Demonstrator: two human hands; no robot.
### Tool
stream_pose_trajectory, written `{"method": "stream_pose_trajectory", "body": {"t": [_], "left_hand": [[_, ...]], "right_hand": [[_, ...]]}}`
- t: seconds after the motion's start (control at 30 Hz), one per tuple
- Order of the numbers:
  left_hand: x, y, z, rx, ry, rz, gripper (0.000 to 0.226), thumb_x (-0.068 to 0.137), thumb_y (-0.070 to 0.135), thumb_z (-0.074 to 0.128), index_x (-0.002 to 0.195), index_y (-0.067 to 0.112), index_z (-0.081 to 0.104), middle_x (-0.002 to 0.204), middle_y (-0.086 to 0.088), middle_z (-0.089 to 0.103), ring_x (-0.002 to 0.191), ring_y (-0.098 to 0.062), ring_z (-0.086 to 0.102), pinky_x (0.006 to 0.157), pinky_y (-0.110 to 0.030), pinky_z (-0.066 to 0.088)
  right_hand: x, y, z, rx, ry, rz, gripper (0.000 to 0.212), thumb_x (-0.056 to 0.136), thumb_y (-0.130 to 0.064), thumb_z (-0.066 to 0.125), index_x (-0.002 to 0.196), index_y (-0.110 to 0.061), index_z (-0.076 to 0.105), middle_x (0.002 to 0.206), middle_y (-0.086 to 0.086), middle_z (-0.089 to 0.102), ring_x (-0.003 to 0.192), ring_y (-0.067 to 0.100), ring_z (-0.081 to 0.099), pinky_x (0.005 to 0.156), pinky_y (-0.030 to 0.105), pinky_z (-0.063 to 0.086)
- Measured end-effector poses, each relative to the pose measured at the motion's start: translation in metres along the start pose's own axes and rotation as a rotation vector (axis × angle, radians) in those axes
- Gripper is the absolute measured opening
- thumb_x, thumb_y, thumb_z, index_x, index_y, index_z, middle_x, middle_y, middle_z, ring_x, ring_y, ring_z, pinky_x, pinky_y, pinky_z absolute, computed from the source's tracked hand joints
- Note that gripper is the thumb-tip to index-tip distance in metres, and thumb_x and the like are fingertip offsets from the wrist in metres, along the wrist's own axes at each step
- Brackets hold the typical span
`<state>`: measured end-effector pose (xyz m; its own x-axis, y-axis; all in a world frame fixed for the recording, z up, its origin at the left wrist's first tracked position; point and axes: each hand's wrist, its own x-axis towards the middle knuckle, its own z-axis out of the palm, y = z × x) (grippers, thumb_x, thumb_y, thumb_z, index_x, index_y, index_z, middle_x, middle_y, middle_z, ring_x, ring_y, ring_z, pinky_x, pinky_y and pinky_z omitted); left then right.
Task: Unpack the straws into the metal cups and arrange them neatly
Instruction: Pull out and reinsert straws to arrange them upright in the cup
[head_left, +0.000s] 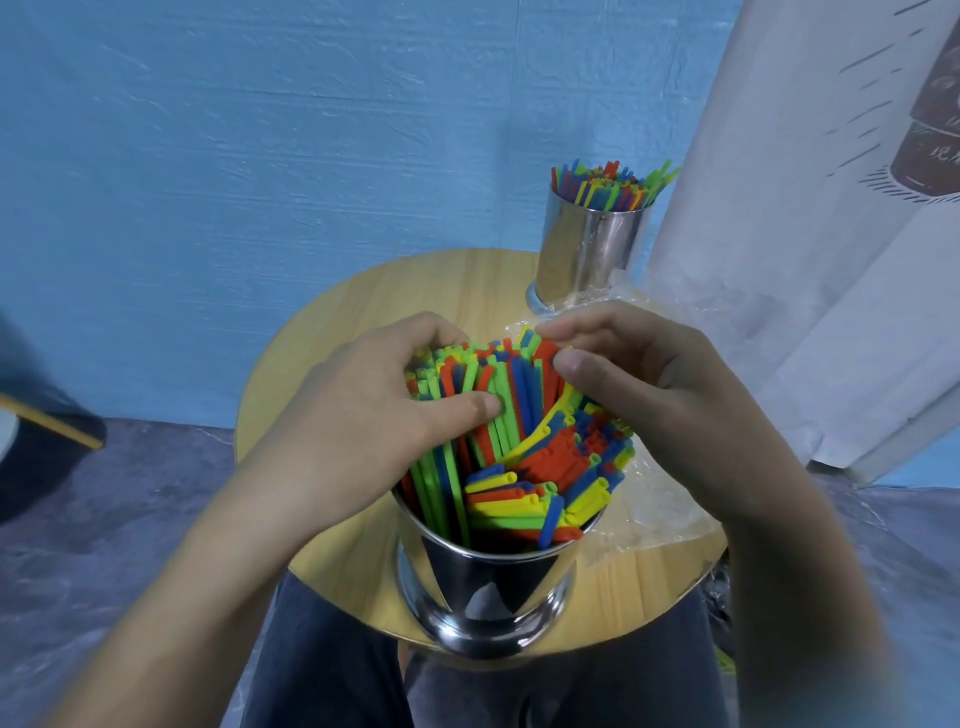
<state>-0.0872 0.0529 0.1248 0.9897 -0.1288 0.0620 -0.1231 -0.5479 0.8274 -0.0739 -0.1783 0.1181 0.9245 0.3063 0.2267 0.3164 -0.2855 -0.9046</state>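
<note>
The left hand (395, 384) curls over the top of a bundle of coloured straws (498, 400), fingers wrapped across the far ends and thumb pressed on the near side, so it is closed on the bundle. The right hand (623, 374) meets it from the other side, fingertips and thumb pinching the same straws at their upper right edge. Both forearms reach in from the bottom corners, angled inward toward each other. The straws stand and lean in the near metal cup (488, 582), some upright, others lying crosswise near the rim. Clear plastic wrapping (654, 514) lies beneath the right hand, just beside the cup. A second metal cup (587, 249), filled with upright straws, stands at the far edge of the round wooden table (363, 561).
</note>
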Motion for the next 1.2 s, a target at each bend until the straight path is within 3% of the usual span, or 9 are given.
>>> {"method": "stream_pose_trajectory", "body": {"t": [0.1,0.23,0.57,0.67,0.8,1.2], "left_hand": [[-0.001,-0.001,0.002,-0.019,0.014,0.017,0.03,0.073,0.055,0.074,0.097,0.038,0.068,0.085,0.01,0.076,0.081,-0.015,0.075,0.078,-0.052,0.06],[0.0,-0.001,0.003,-0.051,-0.008,0.022,0.015,0.085,0.044,0.079,0.096,0.039,0.071,0.087,0.011,0.077,0.08,-0.012,0.075,0.079,-0.051,0.061],[0.004,0.01,0.002,-0.074,-0.037,0.044,0.031,0.072,0.055,0.076,0.094,0.034,0.072,0.088,0.01,0.078,0.08,-0.01,0.075,0.078,-0.05,0.062],[0.005,0.012,0.002,-0.099,-0.048,0.064,0.024,0.078,0.047,0.083,0.092,0.029,0.074,0.088,0.007,0.078,0.081,-0.013,0.076,0.08,-0.051,0.061],[0.008,0.015,0.0,-0.08,-0.085,0.082,0.018,0.081,0.041,0.084,0.091,0.029,0.075,0.087,0.006,0.077,0.081,-0.013,0.075,0.08,-0.05,0.061],[0.011,0.021,0.0,-0.058,-0.156,0.103,0.007,0.082,0.036,0.08,0.085,0.031,0.076,0.085,0.008,0.078,0.078,-0.009,0.075,0.078,-0.047,0.062]], "right_hand": [[0.0,0.0,0.0,0.008,0.0,-0.002,0.02,0.092,-0.04,0.061,0.106,-0.031,0.071,0.103,-0.007,0.076,0.104,0.016,0.071,0.09,0.049,0.06],[-0.001,0.0,-0.001,0.027,-0.001,-0.005,0.019,0.091,-0.039,0.062,0.105,-0.028,0.07,0.099,-0.003,0.077,0.102,0.02,0.073,0.089,0.052,0.059],[-0.001,-0.003,-0.003,0.023,-0.027,0.012,0.02,0.098,-0.037,0.065,0.113,-0.024,0.067,0.102,-0.003,0.078,0.102,0.019,0.074,0.089,0.056,0.059],[0.0,-0.004,-0.005,-0.01,-0.032,-0.033,0.018,0.101,-0.029,0.061,0.117,-0.029,0.07,0.112,-0.006,0.073,0.11,0.017,0.069,0.087,0.046,0.062],[0.0,-0.005,-0.005,0.002,-0.056,-0.036,0.022,0.104,-0.014,0.057,0.106,-0.025,0.076,0.101,-0.004,0.074,0.101,0.014,0.071,0.074,0.028,0.06],[-0.001,-0.006,-0.005,0.018,-0.055,-0.058,0.02,0.102,-0.011,0.059,0.103,-0.019,0.077,0.097,-0.005,0.075,0.099,0.014,0.071,0.075,0.026,0.06]]}}
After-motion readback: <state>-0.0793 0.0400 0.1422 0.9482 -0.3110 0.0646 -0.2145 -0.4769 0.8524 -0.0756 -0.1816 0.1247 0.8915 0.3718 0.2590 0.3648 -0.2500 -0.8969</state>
